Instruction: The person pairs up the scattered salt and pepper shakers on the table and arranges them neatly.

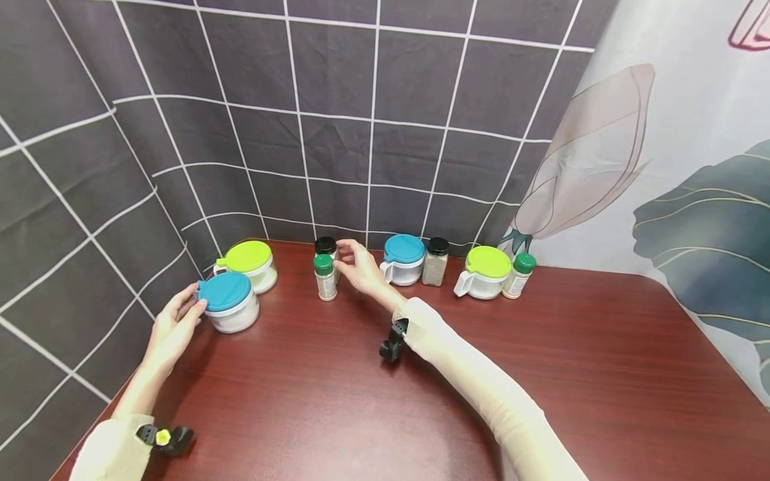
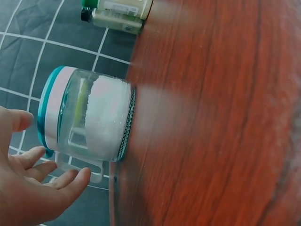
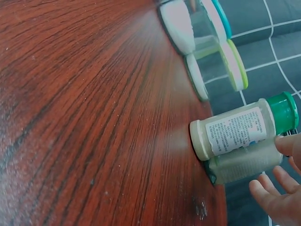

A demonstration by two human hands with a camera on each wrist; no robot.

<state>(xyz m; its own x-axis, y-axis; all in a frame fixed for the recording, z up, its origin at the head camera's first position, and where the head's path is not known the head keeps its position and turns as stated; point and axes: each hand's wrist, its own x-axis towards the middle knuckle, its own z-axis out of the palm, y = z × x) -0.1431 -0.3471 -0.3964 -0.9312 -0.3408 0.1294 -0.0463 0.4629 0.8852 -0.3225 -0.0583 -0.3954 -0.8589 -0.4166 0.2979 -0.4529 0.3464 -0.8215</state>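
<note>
On table (image 1: 289,401), front shaker (image 1: 327,286) before rear shaker (image 1: 325,245), right of front pot (image 1: 233,315)

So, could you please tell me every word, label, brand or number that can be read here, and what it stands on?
Nothing is legible.
Left green-capped shaker: rows of small print on its white label, too blurred to read.
Right green-capped shaker: label too small to read.
</note>
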